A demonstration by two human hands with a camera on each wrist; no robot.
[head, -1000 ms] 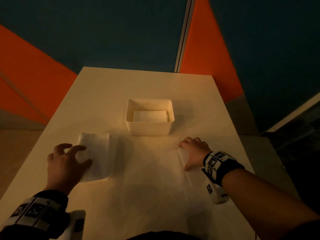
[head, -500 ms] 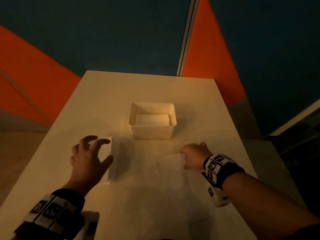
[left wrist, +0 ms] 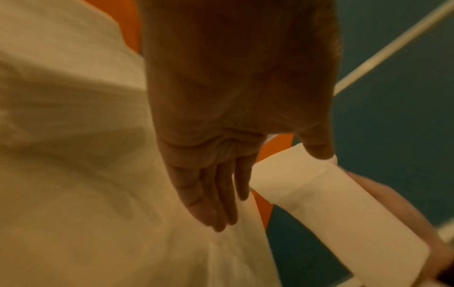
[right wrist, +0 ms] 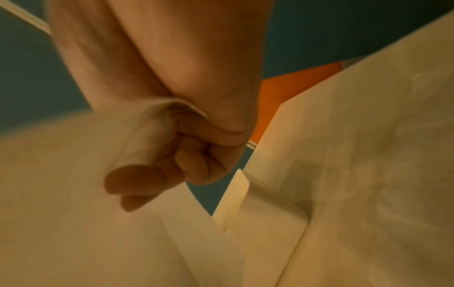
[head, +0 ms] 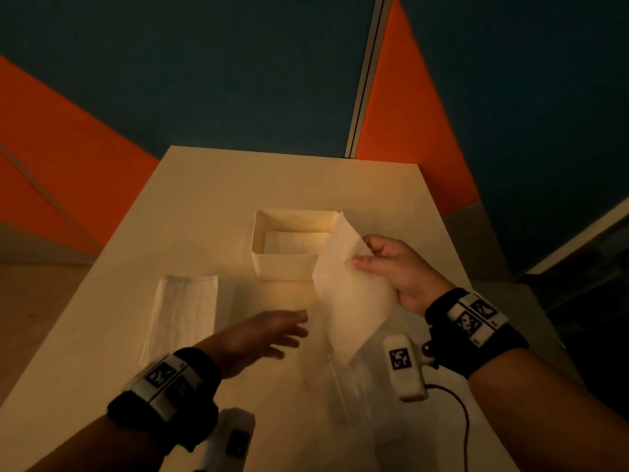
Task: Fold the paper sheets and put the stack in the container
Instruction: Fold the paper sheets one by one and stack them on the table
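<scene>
Item: paper sheet, unfolded, lifted off the table just in front of and to the right of the container. Its upper edge is pinched between thumb and curled fingers of the right hand; the lower corner hangs near the tabletop. The same pinch is confirmed in the right wrist view, where the sheet's edge is bunched inside the fist.

Item: left hand, held in front of the container, just left of the hanging sheet. Fingers are extended and relaxed; nothing is held.

Item: folded sheet, lying flat to the left of and in front of the container.

Item: container, white, open-topped, standing at mid-table. One folded white paper is seen lying flat on its floor; whether it is a single sheet or several cannot be told.

Handling note, as judgement: the fold is likely best made if the free lower corner is caught by the left hand, edges are matched before any crease is pressed, and the sheet is laid back on the table for creasing. A loose one-handed pinch may let thin paper crumple or skew.
</scene>
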